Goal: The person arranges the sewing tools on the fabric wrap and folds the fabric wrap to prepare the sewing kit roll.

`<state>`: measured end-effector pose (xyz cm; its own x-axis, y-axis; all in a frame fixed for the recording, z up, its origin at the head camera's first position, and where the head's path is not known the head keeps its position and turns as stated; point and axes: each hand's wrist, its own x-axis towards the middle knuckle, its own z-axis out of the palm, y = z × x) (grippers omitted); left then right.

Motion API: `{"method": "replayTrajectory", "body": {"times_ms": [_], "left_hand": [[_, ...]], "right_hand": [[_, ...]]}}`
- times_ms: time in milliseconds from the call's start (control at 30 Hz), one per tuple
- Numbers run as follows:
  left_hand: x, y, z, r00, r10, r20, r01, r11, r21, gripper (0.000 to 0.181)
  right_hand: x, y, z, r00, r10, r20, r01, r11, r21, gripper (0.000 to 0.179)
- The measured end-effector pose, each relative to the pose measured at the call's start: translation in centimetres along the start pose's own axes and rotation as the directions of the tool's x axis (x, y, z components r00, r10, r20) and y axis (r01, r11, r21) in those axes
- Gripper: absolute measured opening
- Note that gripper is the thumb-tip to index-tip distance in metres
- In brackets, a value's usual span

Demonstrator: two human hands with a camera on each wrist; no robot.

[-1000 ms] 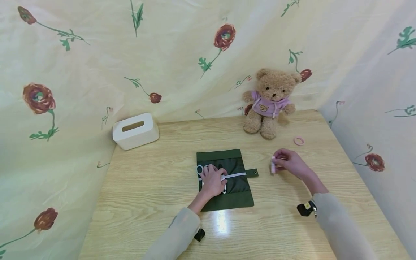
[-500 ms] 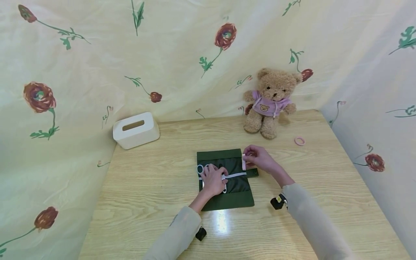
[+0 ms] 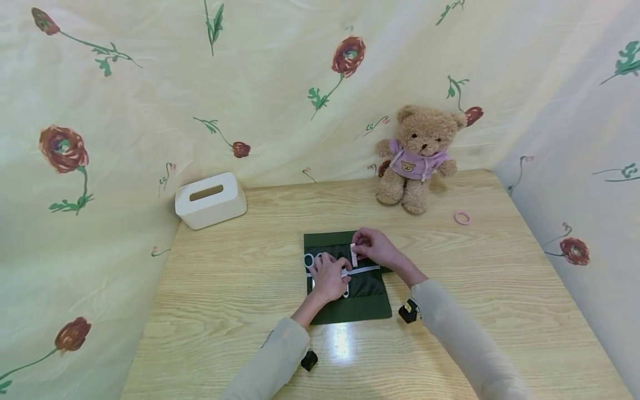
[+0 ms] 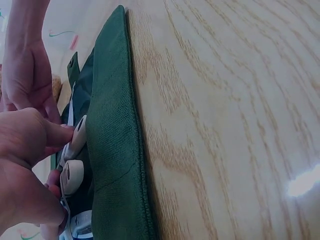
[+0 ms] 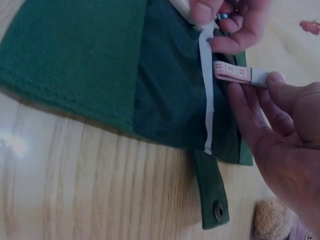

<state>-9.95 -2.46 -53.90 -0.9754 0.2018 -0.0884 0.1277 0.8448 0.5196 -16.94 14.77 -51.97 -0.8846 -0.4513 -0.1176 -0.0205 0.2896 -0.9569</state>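
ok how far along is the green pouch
Done, it seems: white tools lie in the pouch under the left hand. In hand: the right hand pinches the tape measure at the strap, not under it. To do, probably: tucking it in and fastening the loose tab.

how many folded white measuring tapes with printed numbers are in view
1: the right hand pinches the tape over the open green fabric pouch, near its white elastic strap. The left hand covers part of the pouch, possibly hiding others.

A plain, pale beige fabric left sleeve [image 3: 275, 355] and matching right sleeve [image 3: 460, 333] leave the hands [image 3: 329, 279] bare. Small, black, boxy wrist cameras [image 3: 309, 360] sit by both cuffs, the right one bearing a yellow patch [image 3: 408, 306].
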Motion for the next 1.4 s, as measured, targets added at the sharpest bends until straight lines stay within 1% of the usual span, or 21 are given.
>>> {"method": "replayTrajectory", "body": {"times_ms": [167, 300, 433, 600, 767, 933, 1067, 1167, 1267, 1400], "left_hand": [[-0.14, 0.27, -0.37, 1.0, -0.011, 0.01, 0.011, 1.0, -0.022, 0.013], [-0.21, 0.35, -0.53, 1.0, -0.013, 0.012, 0.013, 1.0, -0.011, 0.013], [-0.19, 0.29, -0.49, 1.0, -0.009, 0.013, 0.009, 1.0, -0.012, 0.013], [-0.12, 0.19, -0.36, 1.0, -0.013, 0.021, 0.013, 1.0, -0.008, 0.012], [-0.09, 0.19, -0.32, 1.0, -0.012, 0.018, 0.012, 1.0, -0.005, 0.012], [0.0, 0.18, -0.26, 1.0, -0.02, 0.024, 0.021, 1.0, -0.002, 0.012], [0.04, 0.2, -0.26, 1.0, -0.02, 0.024, 0.02, 1.0, -0.003, 0.013], [0.02, 0.19, -0.25, 1.0, -0.02, 0.024, 0.02, 1.0, -0.009, 0.012], [-0.02, 0.15, -0.18, 1.0, -0.02, 0.023, 0.02, 1.0, -0.015, 0.012], [0.01, 0.12, -0.1, 1.0, -0.019, 0.021, 0.02, 1.0, -0.024, 0.012]], "right_hand": [[0.14, 0.51, 0.34, 1.0, -0.012, 0.019, 0.013, 0.999, -0.048, 0.007], [-0.04, 0.5, 0.4, 0.999, -0.008, 0.036, 0.01, 0.998, -0.066, 0.006], [-0.14, 0.37, 0.53, 0.999, -0.001, 0.046, 0.005, 0.996, -0.088, 0.007], [-0.19, 0.49, 0.68, 0.998, -0.009, 0.057, 0.016, 0.993, -0.117, 0.006], [-0.36, 0.35, 0.71, 0.997, -0.027, 0.066, 0.037, 0.986, -0.16, 0.011], [-0.31, 0.22, 0.54, 0.996, -0.023, 0.081, 0.042, 0.969, -0.243, 0.014], [-0.26, 0.22, 0.38, 0.996, -0.043, 0.084, 0.067, 0.95, -0.304, 0.01], [-0.28, 0.27, 0.31, 0.995, -0.059, 0.081, 0.084, 0.934, -0.348, 0.012], [-0.32, 0.35, 0.26, 0.994, -0.063, 0.086, 0.091, 0.919, -0.384, 0.012], [-0.36, 0.55, 0.22, 0.992, -0.079, 0.097, 0.113, 0.903, -0.414, 0.009]]}}
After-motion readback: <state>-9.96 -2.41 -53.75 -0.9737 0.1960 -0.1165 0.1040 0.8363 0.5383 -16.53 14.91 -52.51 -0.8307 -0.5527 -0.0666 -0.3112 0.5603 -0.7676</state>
